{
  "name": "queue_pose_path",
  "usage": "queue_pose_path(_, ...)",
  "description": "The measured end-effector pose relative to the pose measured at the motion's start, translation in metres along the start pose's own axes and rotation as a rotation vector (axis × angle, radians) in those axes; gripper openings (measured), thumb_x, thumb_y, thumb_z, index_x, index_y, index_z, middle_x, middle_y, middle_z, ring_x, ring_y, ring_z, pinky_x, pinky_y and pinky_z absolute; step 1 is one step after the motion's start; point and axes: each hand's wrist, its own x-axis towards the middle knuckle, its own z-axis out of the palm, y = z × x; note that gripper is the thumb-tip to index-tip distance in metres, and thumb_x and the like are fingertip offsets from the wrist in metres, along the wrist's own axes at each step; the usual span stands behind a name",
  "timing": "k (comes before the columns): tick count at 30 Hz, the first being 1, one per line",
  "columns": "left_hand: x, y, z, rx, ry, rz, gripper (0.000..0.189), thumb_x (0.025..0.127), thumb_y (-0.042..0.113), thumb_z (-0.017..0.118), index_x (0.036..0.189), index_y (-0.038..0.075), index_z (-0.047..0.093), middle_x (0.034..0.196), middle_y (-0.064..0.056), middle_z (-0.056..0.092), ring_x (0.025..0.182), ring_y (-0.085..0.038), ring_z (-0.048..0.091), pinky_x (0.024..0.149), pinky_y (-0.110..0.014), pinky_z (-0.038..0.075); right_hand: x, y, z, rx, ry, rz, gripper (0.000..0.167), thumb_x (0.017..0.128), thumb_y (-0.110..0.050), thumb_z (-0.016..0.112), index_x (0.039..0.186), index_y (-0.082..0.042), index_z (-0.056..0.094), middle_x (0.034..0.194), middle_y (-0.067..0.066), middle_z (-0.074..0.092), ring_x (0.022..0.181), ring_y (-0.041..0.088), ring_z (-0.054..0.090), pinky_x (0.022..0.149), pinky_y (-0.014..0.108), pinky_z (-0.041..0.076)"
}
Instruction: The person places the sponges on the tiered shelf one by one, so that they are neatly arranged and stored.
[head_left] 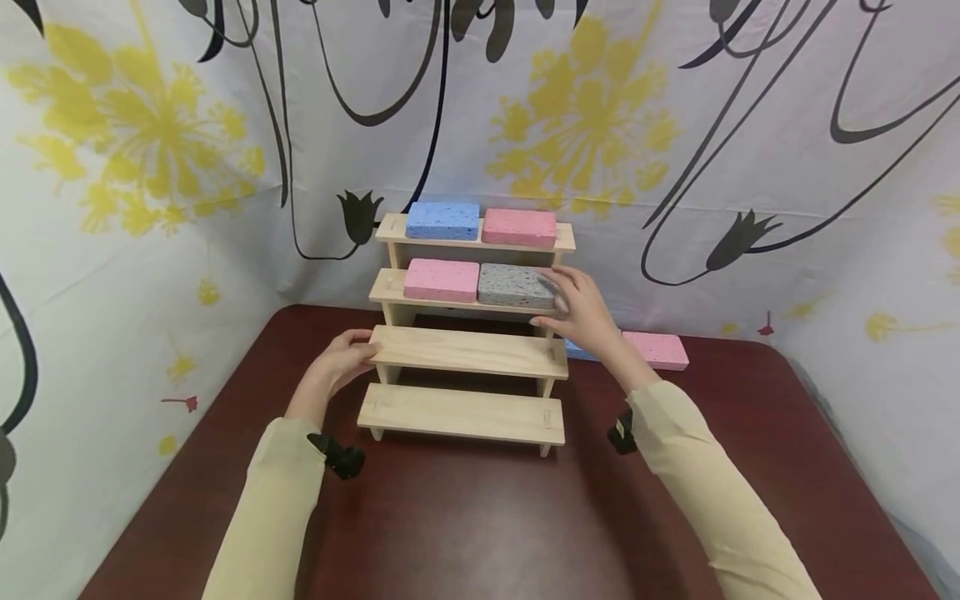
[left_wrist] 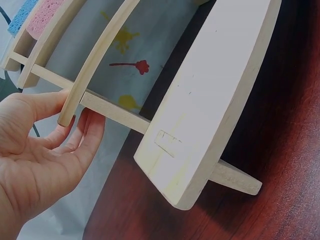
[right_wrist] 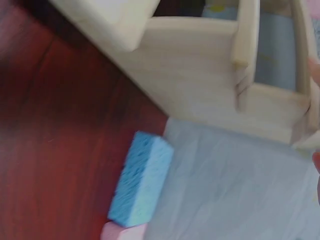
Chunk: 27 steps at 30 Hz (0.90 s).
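A wooden tiered stand [head_left: 471,350] with stepped shelves stands on the table. My left hand [head_left: 343,360] grips the left end of its second-lowest shelf; the left wrist view shows the fingers curled about that board's end [left_wrist: 67,117]. My right hand [head_left: 581,310] touches the right end of a grey sponge [head_left: 513,285], its thumb lower and apart from the sponge. Left of the grey one, on the same shelf, lies a pink sponge [head_left: 441,280]. The top shelf bears a blue sponge [head_left: 442,220] and a darker pink sponge [head_left: 519,227].
On the dark red table [head_left: 480,517], right of the stand, lie another blue sponge [right_wrist: 141,179] and another pink sponge [head_left: 657,351]. A patterned cloth [head_left: 600,150] hangs behind and at both sides. The two lowest shelves carry nothing.
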Motion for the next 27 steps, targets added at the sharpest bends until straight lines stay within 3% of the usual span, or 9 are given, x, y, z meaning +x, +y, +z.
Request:
queue_pose_path(4,0.0,-0.001,0.0,-0.01,-0.004,0.006,0.056,0.094,0.013,0.047,0.141,-0.001,0.019,0.134,-0.025,0.033,0.121,-0.031,0.04,0.108,-0.041,0.035,-0.018,0.017,0.0,0.069,0.053,0.075,0.077,0.073,-0.029,0.077,0.135,-0.004,0.04,0.135,0.021,0.037,0.125,0.039,0.034,0.102,0.056,0.032)
queue_pose_path(8,0.0,-0.002,0.0,-0.021,-0.002,0.01,0.056,0.094,0.013,0.047,0.141,-0.002,0.019,0.133,-0.025,0.034,0.12,-0.03,0.04,0.108,-0.041,0.035,-0.037,0.038,-0.001,0.13,0.045,0.19,0.075,0.075,-0.03,0.075,0.136,-0.003,0.039,0.136,0.023,0.036,0.125,0.039,0.033,0.101,0.058,0.032)
queue_pose_path(15,-0.001,-0.003,-0.002,-0.028,0.01,0.012,0.055,0.094,0.011,0.046,0.14,-0.003,0.02,0.128,-0.023,0.037,0.115,-0.029,0.045,0.108,-0.041,0.035,-0.067,0.085,0.003,0.143,-0.075,0.404,0.084,0.077,-0.041,0.07,0.141,-0.004,0.029,0.141,0.026,0.028,0.129,0.043,0.027,0.1,0.063,0.03)
queue_pose_path(22,0.001,-0.004,0.0,-0.04,0.02,0.035,0.053,0.093,0.007,0.046,0.139,-0.005,0.021,0.123,-0.021,0.038,0.108,-0.027,0.049,0.106,-0.042,0.037,-0.1,0.127,0.002,0.133,-0.087,0.445,0.082,0.076,-0.027,0.073,0.137,0.007,0.029,0.138,0.034,0.029,0.127,0.049,0.022,0.102,0.066,0.022)
queue_pose_path(27,-0.001,-0.003,0.003,-0.044,0.024,0.035,0.052,0.094,0.006,0.045,0.138,-0.006,0.021,0.13,-0.025,0.035,0.11,-0.027,0.047,0.107,-0.042,0.036,-0.114,0.147,0.001,0.045,-0.133,0.474,0.084,0.076,-0.035,0.072,0.137,0.006,0.03,0.136,0.034,0.031,0.123,0.05,0.026,0.096,0.069,0.025)
